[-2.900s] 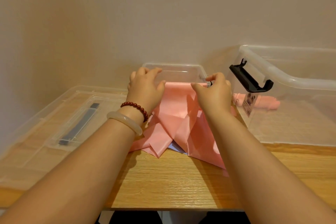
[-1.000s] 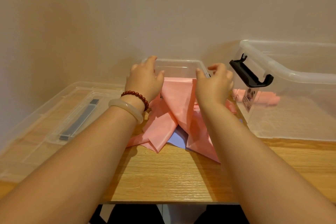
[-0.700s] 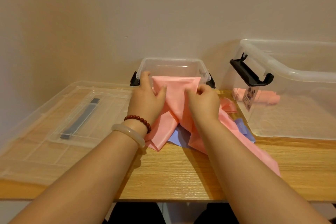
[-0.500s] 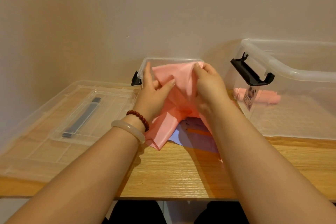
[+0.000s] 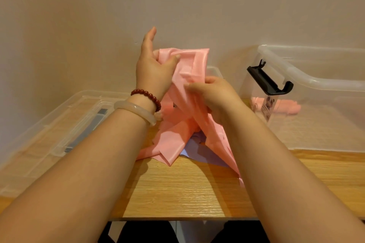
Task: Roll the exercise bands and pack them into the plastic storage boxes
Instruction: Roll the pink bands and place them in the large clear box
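1. Pink and thin, a stretchy sheet-like exercise band (image 5: 194, 65) is lifted above the middle of a light wooden surface (image 5: 177, 187). Its top end is raised in front of the beige wall, and its loose lower folds trail down onto the wood.
2. The left hand (image 5: 153, 74) holds the band's top edge. The thumb and curled fingers pinch it, while one finger points straight up.
3. The right hand (image 5: 214, 97) sits lower and just to the right, its fingers curled round the gathered middle of the band.
4. A pale lavender band (image 5: 203, 153) lies flat on the surface beneath the pink folds, partly covered.
5. Behind the hands a small clear plastic box (image 5: 215, 70) is mostly hidden; only a bit of rim shows.
6. At the right stands a large clear plastic storage box (image 5: 320, 85) with a black latch (image 5: 269, 81) flipped up at its near corner. A rolled pink band (image 5: 286, 104) lies inside on its floor.
7. At the left a clear plastic lid (image 5: 49, 134) with a grey strip handle (image 5: 85, 132) lies flat on the surface.
8. The left wrist wears a dark red bead bracelet (image 5: 147, 95) and a pale translucent bangle (image 5: 136, 110).
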